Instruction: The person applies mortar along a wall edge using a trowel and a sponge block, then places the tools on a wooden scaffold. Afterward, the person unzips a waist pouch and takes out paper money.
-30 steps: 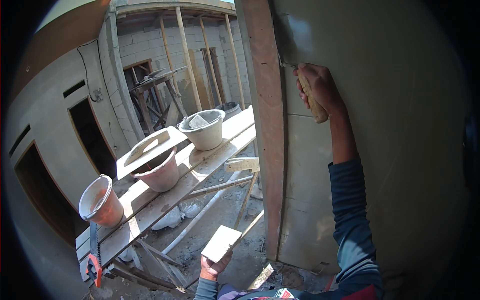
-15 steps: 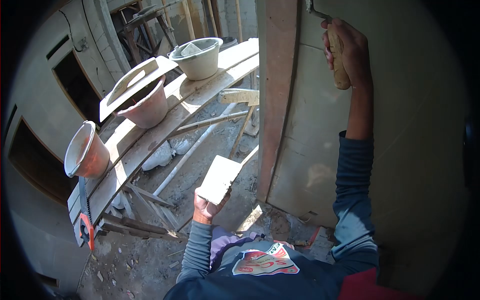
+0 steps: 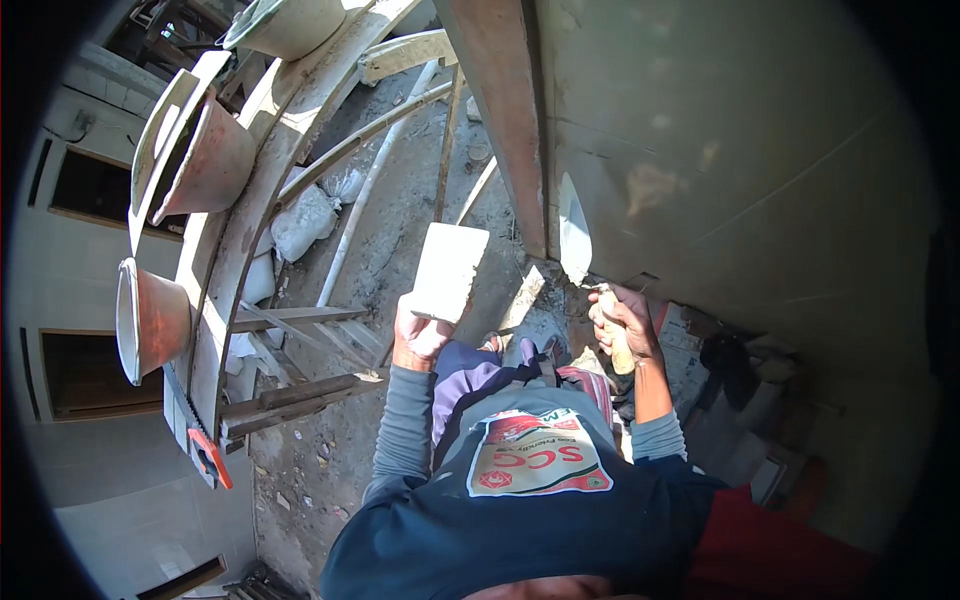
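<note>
Trowel (image 3: 576,245) lowered; blade (image 3: 573,222) forward of right grip (image 3: 630,318), handle (image 3: 621,352) inside.

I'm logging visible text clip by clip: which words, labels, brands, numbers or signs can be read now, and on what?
"SCG": on the shirt, in its print.
"Eco Friendly": same print, smaller; what follows is too blurred.
"EM", apparently: print's edge, seemingly part of a word.
Remaining small lettering there: unreadable.

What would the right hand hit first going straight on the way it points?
Right hand leads with the trowel; probably the pale wall first, near the wooden post. Depth is unclear.
</note>
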The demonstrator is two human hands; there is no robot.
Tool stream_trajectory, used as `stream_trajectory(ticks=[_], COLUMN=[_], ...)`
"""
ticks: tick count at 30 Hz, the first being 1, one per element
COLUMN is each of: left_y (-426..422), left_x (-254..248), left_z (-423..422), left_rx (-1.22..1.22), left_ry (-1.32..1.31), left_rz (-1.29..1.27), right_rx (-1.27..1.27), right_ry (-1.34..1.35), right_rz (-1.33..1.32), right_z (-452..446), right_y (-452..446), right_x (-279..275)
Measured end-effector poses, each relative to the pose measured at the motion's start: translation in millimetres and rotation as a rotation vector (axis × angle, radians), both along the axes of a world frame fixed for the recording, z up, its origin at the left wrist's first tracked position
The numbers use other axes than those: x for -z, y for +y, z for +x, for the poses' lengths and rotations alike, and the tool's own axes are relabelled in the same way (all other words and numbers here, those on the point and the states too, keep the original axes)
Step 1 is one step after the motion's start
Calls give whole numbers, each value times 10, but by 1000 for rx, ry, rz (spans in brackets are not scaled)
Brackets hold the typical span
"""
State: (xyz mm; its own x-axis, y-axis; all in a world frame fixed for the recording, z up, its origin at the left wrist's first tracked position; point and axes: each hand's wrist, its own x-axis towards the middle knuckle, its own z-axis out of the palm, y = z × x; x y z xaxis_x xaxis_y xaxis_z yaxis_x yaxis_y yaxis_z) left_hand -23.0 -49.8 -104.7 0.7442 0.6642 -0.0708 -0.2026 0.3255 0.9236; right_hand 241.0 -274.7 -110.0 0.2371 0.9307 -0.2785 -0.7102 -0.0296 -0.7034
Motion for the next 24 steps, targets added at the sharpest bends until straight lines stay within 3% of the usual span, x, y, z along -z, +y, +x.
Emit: stream_trajectory(ticks=[2, 5, 8, 10, 15, 24], left_y=[23, 27, 85, 125, 237, 207], left_x=[-48, -154, -262, -267, -220, -171], left_z=[155, 404, 657, 736, 858, 1062], left_rx=[-26, -41, -15, 144, 227, 273], left_ry=[-370, -265, -250, -319, -326, -268], left_rz=[-924, -931, -983, -1050, -1108, -1079], right_rx=[-10, -25, -128, -198, -305, -485], right_ry=[228, 343, 667, 746, 760, 1047], right_rz=[117, 164, 263, 323, 281, 249], right_z=[-12, -57, 20, 5, -69, -286], right_y=[-104, -101, -184, -225, -295, -241], right_x=[110, 27, 181, 252, 372, 646])
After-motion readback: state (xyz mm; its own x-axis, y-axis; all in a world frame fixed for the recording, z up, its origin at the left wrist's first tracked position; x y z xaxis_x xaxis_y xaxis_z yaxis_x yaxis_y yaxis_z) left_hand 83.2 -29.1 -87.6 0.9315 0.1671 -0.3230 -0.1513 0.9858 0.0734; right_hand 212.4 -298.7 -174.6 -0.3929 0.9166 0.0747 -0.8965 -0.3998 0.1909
